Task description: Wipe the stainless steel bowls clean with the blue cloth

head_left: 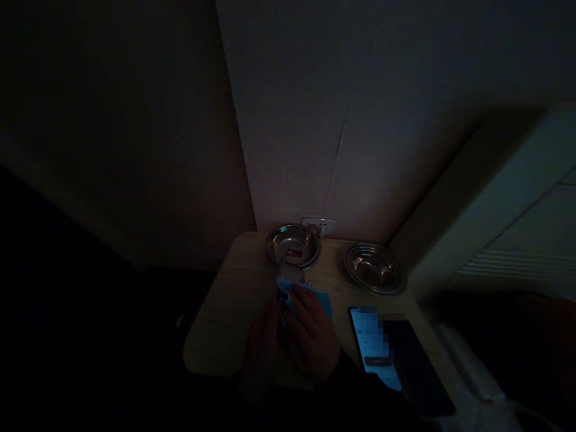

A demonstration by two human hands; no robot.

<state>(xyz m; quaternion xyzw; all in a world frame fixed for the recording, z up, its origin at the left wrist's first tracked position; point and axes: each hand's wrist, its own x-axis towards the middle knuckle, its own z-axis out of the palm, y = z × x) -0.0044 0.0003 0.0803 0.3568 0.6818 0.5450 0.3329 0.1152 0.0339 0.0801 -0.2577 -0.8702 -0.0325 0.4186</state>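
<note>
The room is very dim. In front of me a blue cloth (323, 300) lies under the fingers of my right hand (312, 336), which press it together. My left hand (262, 339) is closed at the cloth's left edge, its fingertips close to the right hand's. A pale, greyish piece (291, 273) sticks out beyond the cloth towards a metal bowl (292, 239); its kind is too dark to make out. Inside that bowl lies a small dark rectangular item (294, 254) with a reddish patch.
Shallow metal dishes (375, 270), seemingly stacked, stand at the right of the light wooden table (216, 336). A lit phone (375, 348) lies near a dark flat object (420, 369). Behind the table are a wall socket (318, 225) and wall.
</note>
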